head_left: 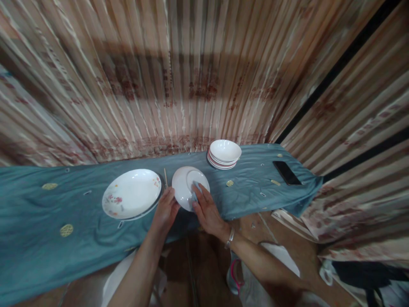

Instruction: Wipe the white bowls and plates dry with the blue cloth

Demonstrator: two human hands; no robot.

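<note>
White dish (186,186) gripped by left hand (166,208); right hand (208,212) holds bluish cloth (194,196), mostly hidden.

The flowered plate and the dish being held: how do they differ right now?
The flowered plate lies face up, while the held dish turns its underside to the camera. The flowered plate looks larger than the held dish. Flower prints show on the flowered plate; the held dish's visible side looks plain. Both look white and glossy.
</note>
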